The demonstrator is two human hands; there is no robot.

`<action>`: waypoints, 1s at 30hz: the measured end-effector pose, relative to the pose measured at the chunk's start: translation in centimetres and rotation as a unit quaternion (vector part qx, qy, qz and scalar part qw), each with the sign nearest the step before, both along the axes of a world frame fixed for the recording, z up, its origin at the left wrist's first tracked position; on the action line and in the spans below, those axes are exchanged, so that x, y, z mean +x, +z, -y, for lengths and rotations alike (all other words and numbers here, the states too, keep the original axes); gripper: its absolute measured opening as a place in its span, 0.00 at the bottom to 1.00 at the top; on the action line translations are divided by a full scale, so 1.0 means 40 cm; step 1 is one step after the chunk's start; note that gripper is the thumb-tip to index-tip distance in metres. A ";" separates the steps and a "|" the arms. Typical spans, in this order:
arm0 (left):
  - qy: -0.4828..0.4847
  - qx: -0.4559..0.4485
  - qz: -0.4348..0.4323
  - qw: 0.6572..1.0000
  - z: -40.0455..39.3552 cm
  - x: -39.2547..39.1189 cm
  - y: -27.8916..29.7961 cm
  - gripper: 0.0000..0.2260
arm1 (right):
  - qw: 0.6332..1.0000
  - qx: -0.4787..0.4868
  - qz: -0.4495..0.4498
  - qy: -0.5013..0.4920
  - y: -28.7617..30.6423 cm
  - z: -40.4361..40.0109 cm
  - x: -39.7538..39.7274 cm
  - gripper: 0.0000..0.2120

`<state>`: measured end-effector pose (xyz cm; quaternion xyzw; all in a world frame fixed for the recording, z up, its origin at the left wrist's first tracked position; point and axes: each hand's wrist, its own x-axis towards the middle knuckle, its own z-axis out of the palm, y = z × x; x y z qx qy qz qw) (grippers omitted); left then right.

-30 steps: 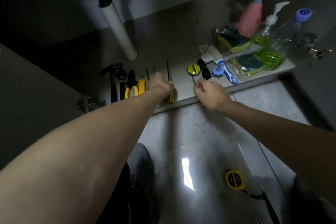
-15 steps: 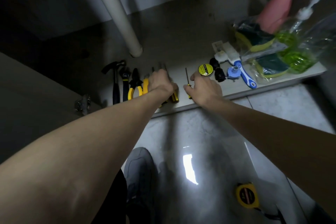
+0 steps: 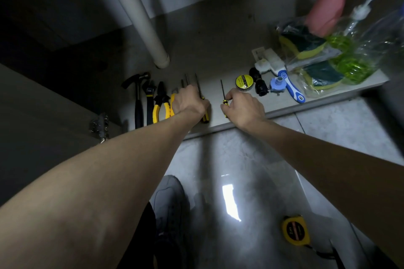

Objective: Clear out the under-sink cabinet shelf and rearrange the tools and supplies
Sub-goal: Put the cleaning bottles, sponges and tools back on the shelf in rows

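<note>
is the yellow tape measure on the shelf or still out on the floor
Out: the round yellow tape measure lies on the grey floor tiles, in front of the shelf edge.

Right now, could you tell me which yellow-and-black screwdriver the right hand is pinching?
The small thin-shafted screwdriver lying apart, nearest the yellow tape roll.

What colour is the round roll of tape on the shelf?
The tape roll has a yellow face with dark lettering and a black rim, seen in the head view.
</note>
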<state>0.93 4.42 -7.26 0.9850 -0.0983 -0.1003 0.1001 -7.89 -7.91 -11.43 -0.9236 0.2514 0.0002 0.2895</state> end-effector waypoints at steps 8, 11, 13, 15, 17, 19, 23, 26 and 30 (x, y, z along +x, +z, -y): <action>0.006 0.004 0.025 1.000 -0.015 -0.001 0.000 0.13 | 1.000 0.001 0.005 0.005 -0.006 -0.013 0.009 0.15; 0.019 -0.034 0.042 0.998 -0.033 -0.019 0.007 0.13 | 1.000 0.005 0.001 0.008 -0.005 -0.025 0.024 0.15; 0.026 -0.046 0.050 0.997 -0.055 -0.037 0.011 0.14 | 1.000 0.006 0.003 0.008 -0.004 -0.037 0.035 0.14; 0.033 -0.057 0.059 0.996 -0.084 -0.064 0.011 0.13 | 1.000 0.004 0.005 0.013 -0.003 -0.051 0.045 0.14; 0.044 -0.072 0.074 0.994 -0.117 -0.094 0.009 0.11 | 1.000 0.000 0.007 0.014 -0.005 -0.062 0.050 0.14; 0.044 -0.082 0.085 0.992 -0.150 -0.124 0.006 0.10 | 1.000 -0.004 0.011 0.013 -0.005 -0.066 0.052 0.15; 0.033 -0.110 0.055 0.992 -0.196 -0.171 -0.010 0.08 | 1.000 0.015 0.012 0.013 0.007 -0.067 0.040 0.17; 0.021 -0.154 0.019 0.988 -0.208 -0.224 -0.012 0.07 | 0.998 0.050 0.039 -0.002 0.023 -0.066 -0.013 0.15; 0.014 -0.169 0.010 0.985 -0.210 -0.313 -0.017 0.06 | 0.996 0.084 0.043 0.003 0.036 -0.058 -0.175 0.09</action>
